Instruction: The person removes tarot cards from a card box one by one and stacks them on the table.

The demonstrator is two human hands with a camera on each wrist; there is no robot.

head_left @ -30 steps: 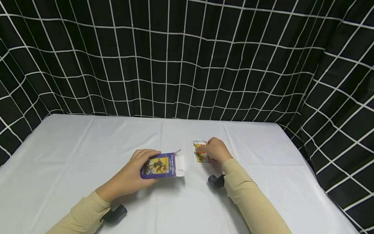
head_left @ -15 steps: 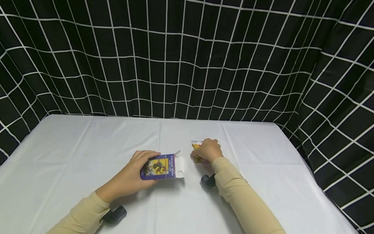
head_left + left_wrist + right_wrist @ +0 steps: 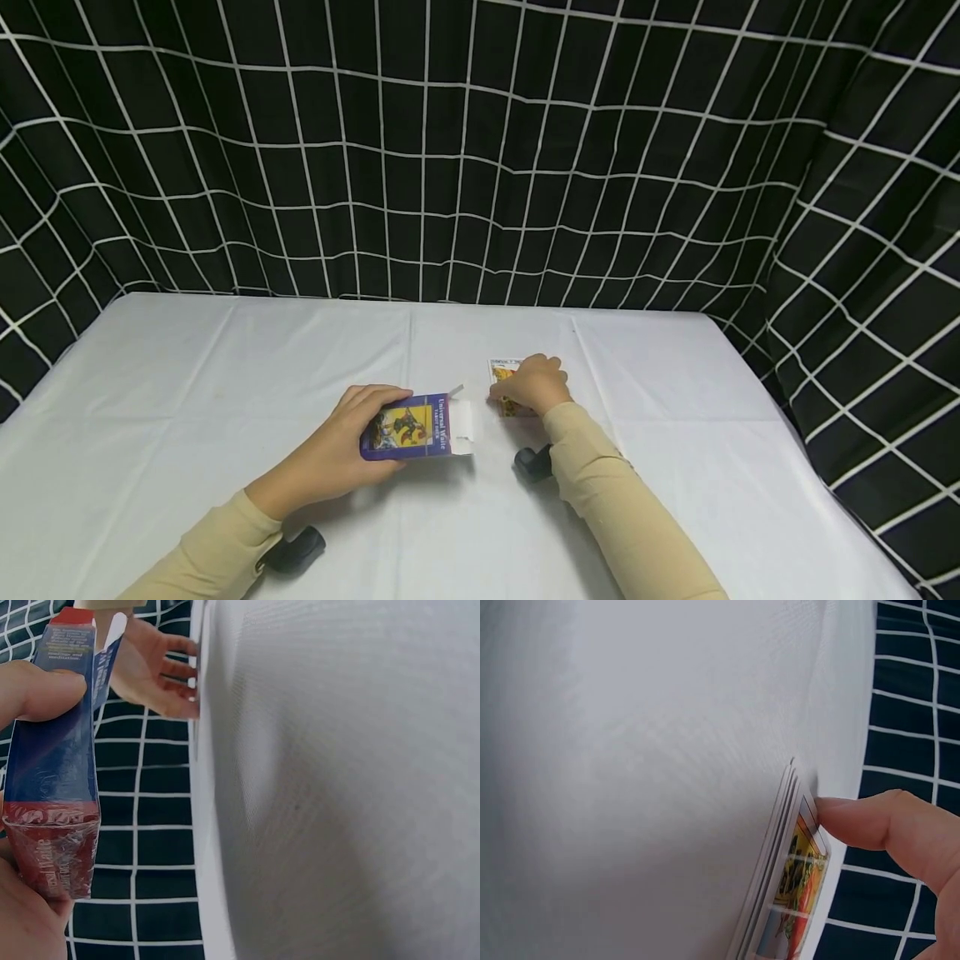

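Observation:
My left hand (image 3: 337, 450) holds a purple tarot box (image 3: 405, 427) marked "Universal Waite", raised over the table with its white flap end facing right. In the left wrist view, the thumb lies across the side of the tarot box (image 3: 56, 750), and clear wrap shows at its lower end. My right hand (image 3: 536, 385) grips a small stack of tarot cards (image 3: 504, 373) lying face up to the right of the box, and covers much of the top card. The right wrist view shows the thumb (image 3: 855, 819) against an edge of the tarot cards (image 3: 799, 885).
A white cloth covers the table (image 3: 300, 350). Black curtains with a white grid (image 3: 420, 167) hang behind and at the sides. Each wrist wears a dark strapped device, the left one (image 3: 296, 550) close over the cloth.
My right hand has shifted left over the tarot cards, its thumb now at their left edge. The left hand and the box have stayed in place.

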